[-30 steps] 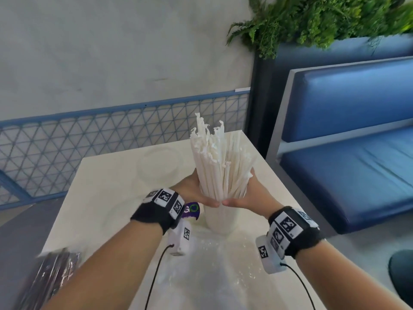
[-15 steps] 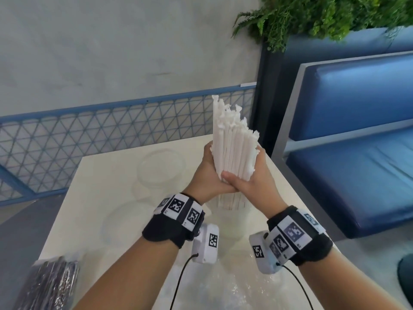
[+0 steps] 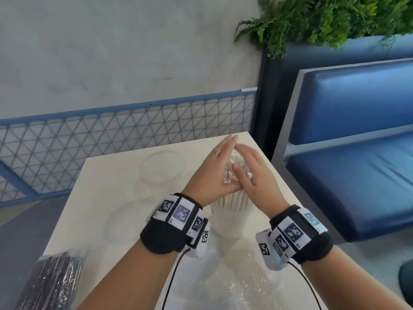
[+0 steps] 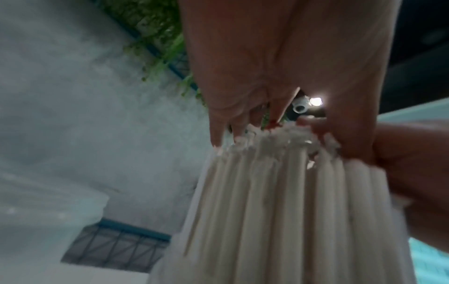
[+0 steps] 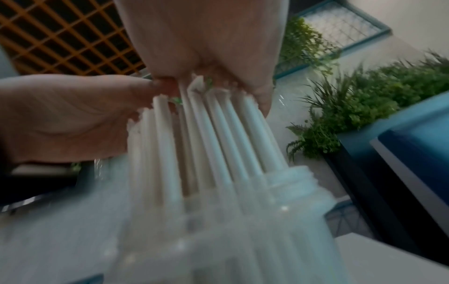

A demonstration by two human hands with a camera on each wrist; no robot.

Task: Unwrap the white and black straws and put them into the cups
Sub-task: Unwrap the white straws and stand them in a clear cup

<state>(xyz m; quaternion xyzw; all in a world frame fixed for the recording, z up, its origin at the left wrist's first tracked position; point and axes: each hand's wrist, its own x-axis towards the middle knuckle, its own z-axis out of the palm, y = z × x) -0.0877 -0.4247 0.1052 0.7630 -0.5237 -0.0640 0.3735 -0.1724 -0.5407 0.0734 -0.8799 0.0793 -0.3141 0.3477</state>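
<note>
White straws [image 3: 233, 199] stand bunched in a clear cup [image 3: 228, 220] on the desk [image 3: 107, 198], tops splayed. Both hands flat on the tops, no grip closed: left hand [image 3: 210, 173] & right hand [image 3: 252, 175] w/ straight fingers pressing. Risk: uneven push could tip the light cup or bend straws. Black straws [image 3: 51, 280] lie wrapped at the desk's near-left corner.

Straw tops: white straws [image 3: 235, 199] mostly hidden beneath both hands.
Black straws [image 3: 48, 285]: wrapped pack cropped at near-left edge.
Cup [image 5: 286, 221]: blurred.
</note>
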